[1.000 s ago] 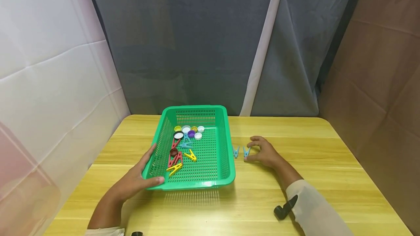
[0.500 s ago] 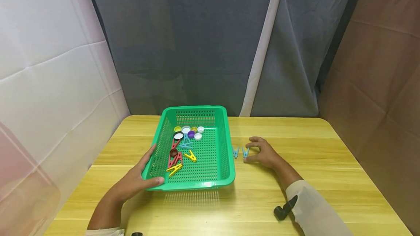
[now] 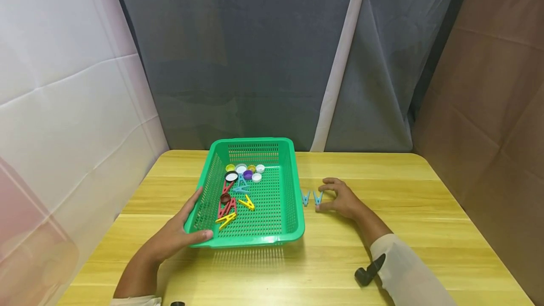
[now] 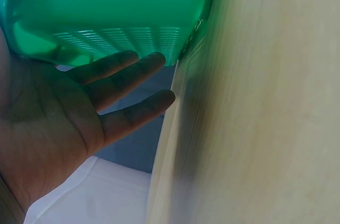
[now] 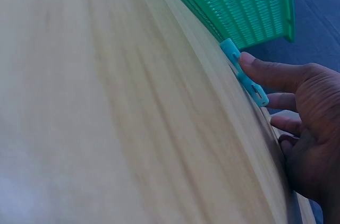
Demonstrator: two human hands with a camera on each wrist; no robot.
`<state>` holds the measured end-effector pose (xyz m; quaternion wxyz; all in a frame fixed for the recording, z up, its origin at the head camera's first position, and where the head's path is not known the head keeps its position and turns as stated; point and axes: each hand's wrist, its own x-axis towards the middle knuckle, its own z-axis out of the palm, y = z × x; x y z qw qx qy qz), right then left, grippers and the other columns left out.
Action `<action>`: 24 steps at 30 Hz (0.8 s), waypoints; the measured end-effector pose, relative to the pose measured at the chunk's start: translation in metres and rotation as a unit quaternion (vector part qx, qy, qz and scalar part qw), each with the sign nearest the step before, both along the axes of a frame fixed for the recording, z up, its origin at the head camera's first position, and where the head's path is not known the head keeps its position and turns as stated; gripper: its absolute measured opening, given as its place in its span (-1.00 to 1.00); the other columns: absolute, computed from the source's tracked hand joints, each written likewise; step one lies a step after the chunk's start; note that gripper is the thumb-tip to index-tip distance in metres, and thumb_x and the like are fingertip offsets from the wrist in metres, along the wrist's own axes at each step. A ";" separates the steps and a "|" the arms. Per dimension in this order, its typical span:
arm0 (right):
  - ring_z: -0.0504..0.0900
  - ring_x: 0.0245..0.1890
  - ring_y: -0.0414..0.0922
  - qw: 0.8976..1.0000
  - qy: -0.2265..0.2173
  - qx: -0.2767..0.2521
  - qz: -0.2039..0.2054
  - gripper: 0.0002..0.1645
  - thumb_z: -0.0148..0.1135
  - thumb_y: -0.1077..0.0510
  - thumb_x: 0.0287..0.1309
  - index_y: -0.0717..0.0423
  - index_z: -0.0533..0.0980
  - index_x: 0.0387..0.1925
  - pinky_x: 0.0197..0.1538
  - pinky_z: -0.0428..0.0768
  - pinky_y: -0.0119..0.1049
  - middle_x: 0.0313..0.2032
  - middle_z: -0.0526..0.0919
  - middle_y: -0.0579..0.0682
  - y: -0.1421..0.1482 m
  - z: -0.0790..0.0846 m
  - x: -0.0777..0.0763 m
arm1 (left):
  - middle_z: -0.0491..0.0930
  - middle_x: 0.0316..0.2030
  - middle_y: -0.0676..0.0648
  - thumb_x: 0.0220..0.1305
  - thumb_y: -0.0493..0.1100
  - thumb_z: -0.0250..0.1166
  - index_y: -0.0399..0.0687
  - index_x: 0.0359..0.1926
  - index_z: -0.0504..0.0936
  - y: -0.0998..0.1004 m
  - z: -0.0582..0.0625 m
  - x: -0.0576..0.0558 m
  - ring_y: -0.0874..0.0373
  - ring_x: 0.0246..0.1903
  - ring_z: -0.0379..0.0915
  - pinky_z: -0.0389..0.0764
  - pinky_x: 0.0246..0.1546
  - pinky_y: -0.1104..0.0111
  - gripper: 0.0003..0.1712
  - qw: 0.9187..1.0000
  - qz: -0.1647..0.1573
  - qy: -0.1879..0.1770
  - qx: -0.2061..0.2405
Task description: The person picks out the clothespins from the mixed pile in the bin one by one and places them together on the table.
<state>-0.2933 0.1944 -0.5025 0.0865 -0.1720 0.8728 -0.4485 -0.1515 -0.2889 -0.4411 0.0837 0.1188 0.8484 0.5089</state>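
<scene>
My left hand (image 3: 172, 233) holds the green plastic basket (image 3: 259, 240) at its near left corner, thumb over the rim and the other fingers along the outer wall. In the left wrist view, several fingers reach straight out beside that wall. My right hand (image 3: 343, 201) pinches a light blue clothespin (image 3: 318, 199) on the table, to the right of the basket. The thumb is on the clothespin in the right wrist view, with fingertips close at its other end. A second blue clothespin (image 3: 305, 198) stands between it and the basket.
Inside the basket lie red, yellow and blue clothespins, among them a yellow clothespin (image 3: 247, 202), and several bottle caps, including a purple cap (image 3: 248, 174). The wooden table (image 3: 374, 169) meets a grey curtain (image 3: 255, 60) at its far edge.
The right hand and its clothespin have shifted very slightly left, nearer the second blue clothespin. The left hand and the basket stay in place.
</scene>
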 end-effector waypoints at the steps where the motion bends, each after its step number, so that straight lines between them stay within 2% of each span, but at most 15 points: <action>1: 0.10 0.67 0.48 1.000 0.001 0.000 0.001 -0.14 0.72 0.03 0.12 0.27 0.58 0.38 0.58 0.28 0.45 0.63 0.25 0.30 0.000 0.000 0.000 | -0.17 0.73 -0.48 0.36 -0.04 0.50 0.28 0.81 -0.36 0.000 0.000 0.000 -0.60 0.56 0.15 0.35 0.39 -0.48 0.39 1.000 0.000 0.001 0.000; 6: 0.13 0.66 0.47 1.000 0.011 0.002 0.005 -0.12 0.74 0.03 0.08 0.26 0.58 0.38 0.59 0.26 0.45 0.62 0.27 0.32 0.000 -0.001 0.000 | -0.18 0.73 -0.47 0.36 -0.05 0.51 0.29 0.81 -0.36 -0.001 0.000 0.001 -0.59 0.56 0.15 0.34 0.40 -0.48 0.39 1.000 0.002 0.001 0.001; 9: 0.09 0.69 0.44 1.000 -0.001 -0.005 0.004 -0.07 0.75 0.03 0.07 0.23 0.55 0.42 0.62 0.20 0.43 0.65 0.23 0.31 0.000 0.000 -0.001 | -0.18 0.73 -0.47 0.36 -0.05 0.51 0.31 0.80 -0.36 -0.001 -0.001 0.002 -0.58 0.56 0.17 0.36 0.40 -0.45 0.39 1.000 0.002 -0.001 0.003; 14: -0.03 0.73 0.42 0.998 -0.040 -0.050 0.003 0.03 0.74 0.10 0.08 0.24 0.44 0.52 0.69 0.04 0.38 0.69 0.14 0.33 0.002 0.006 -0.003 | -0.19 0.73 -0.49 0.36 -0.04 0.51 0.32 0.80 -0.36 0.001 -0.002 0.003 -0.59 0.55 0.19 0.39 0.39 -0.40 0.39 1.000 0.004 0.000 0.006; 18: -0.07 0.75 0.39 0.994 -0.061 -0.089 0.003 0.02 0.68 0.17 0.16 0.24 0.38 0.57 0.72 -0.03 0.34 0.70 0.14 0.30 0.002 0.012 -0.003 | -0.21 0.74 -0.47 0.35 -0.04 0.52 0.32 0.80 -0.36 0.001 -0.002 0.003 -0.60 0.57 0.15 0.37 0.40 -0.42 0.39 1.000 0.005 -0.001 0.006; 22: -0.03 0.73 0.44 0.993 -0.054 -0.100 -0.009 -0.04 0.61 0.15 0.26 0.21 0.36 0.58 0.68 0.05 0.41 0.70 0.15 0.26 -0.001 0.021 -0.002 | -0.22 0.74 -0.46 0.36 -0.04 0.51 0.32 0.80 -0.36 0.001 -0.001 0.001 -0.60 0.58 0.12 0.37 0.40 -0.43 0.39 1.000 0.004 -0.004 0.003; 24: 0.00 0.71 0.45 0.994 -0.036 -0.102 -0.014 -0.08 0.59 0.12 0.30 0.21 0.37 0.57 0.65 0.09 0.45 0.69 0.17 0.26 -0.004 0.027 -0.002 | -0.21 0.74 -0.46 0.37 -0.04 0.50 0.33 0.80 -0.37 0.000 0.000 0.001 -0.60 0.57 0.13 0.38 0.40 -0.41 0.38 1.000 0.003 -0.004 0.001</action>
